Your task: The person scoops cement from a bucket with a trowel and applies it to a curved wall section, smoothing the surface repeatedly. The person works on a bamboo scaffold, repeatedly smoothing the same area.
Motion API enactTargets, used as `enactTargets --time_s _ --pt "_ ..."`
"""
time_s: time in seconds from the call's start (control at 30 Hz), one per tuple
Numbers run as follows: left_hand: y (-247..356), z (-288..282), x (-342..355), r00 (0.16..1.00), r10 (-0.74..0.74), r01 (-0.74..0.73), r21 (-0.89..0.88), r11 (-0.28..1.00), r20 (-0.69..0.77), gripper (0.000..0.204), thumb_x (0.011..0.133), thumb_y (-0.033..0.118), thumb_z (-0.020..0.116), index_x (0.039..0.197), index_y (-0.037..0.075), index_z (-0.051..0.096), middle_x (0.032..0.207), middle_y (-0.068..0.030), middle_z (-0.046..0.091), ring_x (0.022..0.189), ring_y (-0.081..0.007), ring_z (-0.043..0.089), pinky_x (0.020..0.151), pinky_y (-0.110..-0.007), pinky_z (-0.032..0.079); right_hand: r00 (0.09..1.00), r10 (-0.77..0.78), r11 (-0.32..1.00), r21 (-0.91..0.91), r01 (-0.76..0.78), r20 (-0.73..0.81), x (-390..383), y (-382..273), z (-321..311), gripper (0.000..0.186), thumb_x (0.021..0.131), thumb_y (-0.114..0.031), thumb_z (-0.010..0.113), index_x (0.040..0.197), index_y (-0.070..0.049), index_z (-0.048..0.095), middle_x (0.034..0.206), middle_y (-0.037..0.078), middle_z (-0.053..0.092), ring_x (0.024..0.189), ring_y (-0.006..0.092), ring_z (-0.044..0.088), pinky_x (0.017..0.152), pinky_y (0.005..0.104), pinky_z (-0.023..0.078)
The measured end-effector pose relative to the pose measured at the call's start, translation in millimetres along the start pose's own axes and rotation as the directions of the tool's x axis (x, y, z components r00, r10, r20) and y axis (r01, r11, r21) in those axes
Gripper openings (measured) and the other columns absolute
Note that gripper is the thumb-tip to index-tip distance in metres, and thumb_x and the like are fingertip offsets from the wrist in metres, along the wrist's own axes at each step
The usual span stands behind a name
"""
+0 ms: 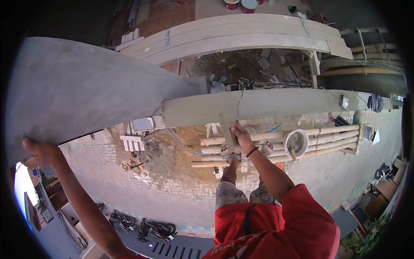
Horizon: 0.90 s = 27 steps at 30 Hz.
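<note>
My left hand (42, 154) grips the lower edge of a smooth grey plastered column (82, 82) at the far left; some fingers are hidden. In front of me, my right hand (243, 139) is closed around a flat rectangular plastering trowel (227, 129), whose blade stands upright against a grey plastered beam (194, 108). The trowel's handle is hidden in the hand. A wire hangs over the beam just above that hand. To the right, a pale bucket (305, 144) of grey mortar stands on bamboo poles (332, 140), a wooden-handled tool sticking out of it.
My sandalled feet (228, 152) stand on the bamboo scaffold, high above a paved ground. A sand pile (183, 153) lies below, left of the scaffold. Beyond the beam run long pale boards (241, 39) over rubble. Parked motorcycles (155, 229) stand at lower left.
</note>
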<state>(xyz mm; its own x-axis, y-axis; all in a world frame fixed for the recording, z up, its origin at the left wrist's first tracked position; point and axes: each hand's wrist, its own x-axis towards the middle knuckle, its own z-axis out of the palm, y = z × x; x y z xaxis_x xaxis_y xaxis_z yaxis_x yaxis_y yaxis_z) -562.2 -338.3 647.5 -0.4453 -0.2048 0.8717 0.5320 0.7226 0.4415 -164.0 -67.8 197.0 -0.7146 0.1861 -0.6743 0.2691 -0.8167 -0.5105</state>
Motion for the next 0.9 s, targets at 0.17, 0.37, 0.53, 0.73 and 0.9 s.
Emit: enactTargets --time_s 0.17,0.37,0.53,0.73,0.9 --pt "-3 0 -8 0.999 -0.043 0.042 -0.105 0.994 -0.005 0.053 0.087 0.027 0.059 0.119 -0.006 0.032 0.111 -0.0248 0.053 0.092 -0.0301 0.060 0.079 -0.040 0.055 0.943 -0.267 0.964 -0.058 0.261 -0.201 -25 -29 -48 0.033 0.091 -0.020 0.062 0.119 -0.004 0.058 0.099 -0.003 0.063 0.092 0.0061 0.056 0.082 0.0233 0.045" --pt "10 -1 -15 0.998 -0.059 0.062 -0.134 0.989 0.022 0.056 0.087 0.027 0.058 0.122 -0.003 0.027 0.115 -0.0254 0.049 0.094 -0.0308 0.058 0.079 -0.042 0.056 0.743 -0.520 0.839 -0.416 0.351 -0.421 -37 -38 -60 0.047 0.085 -0.020 0.067 0.124 0.001 0.051 0.106 0.006 0.063 0.102 0.0166 0.056 0.090 0.0307 0.044" --pt "14 -1 -17 0.995 -0.091 0.095 -0.130 0.987 0.038 0.060 0.087 0.031 0.057 0.124 -0.002 0.024 0.116 -0.0254 0.048 0.095 -0.0329 0.058 0.079 -0.043 0.056 0.612 -0.698 0.505 -0.861 0.054 -0.371 12 -24 -36 0.053 0.077 -0.014 0.068 0.123 0.004 0.049 0.109 0.023 0.061 0.106 0.0387 0.057 0.092 0.0394 0.045" --pt "18 1 -17 0.992 -0.119 0.108 -0.212 0.971 -0.039 0.055 0.082 0.018 0.066 0.121 -0.007 0.036 0.108 -0.0205 0.056 0.089 -0.0274 0.060 0.072 -0.039 0.057 0.610 -0.785 0.171 -0.984 0.045 -0.108 63 -61 -29 0.047 0.077 -0.010 0.062 0.121 0.001 0.050 0.105 0.024 0.061 0.093 0.0431 0.059 0.084 0.0475 0.047" --pt "21 4 -23 0.984 -0.141 0.117 -0.194 0.974 -0.113 0.057 0.082 0.022 0.066 0.121 -0.007 0.035 0.106 -0.0210 0.056 0.088 -0.0286 0.060 0.071 -0.039 0.056 0.668 -0.730 0.110 -0.990 -0.092 -0.144 88 -71 -40 0.046 0.078 -0.011 0.061 0.121 0.002 0.048 0.100 0.023 0.062 0.090 0.0426 0.059 0.081 0.0487 0.048"
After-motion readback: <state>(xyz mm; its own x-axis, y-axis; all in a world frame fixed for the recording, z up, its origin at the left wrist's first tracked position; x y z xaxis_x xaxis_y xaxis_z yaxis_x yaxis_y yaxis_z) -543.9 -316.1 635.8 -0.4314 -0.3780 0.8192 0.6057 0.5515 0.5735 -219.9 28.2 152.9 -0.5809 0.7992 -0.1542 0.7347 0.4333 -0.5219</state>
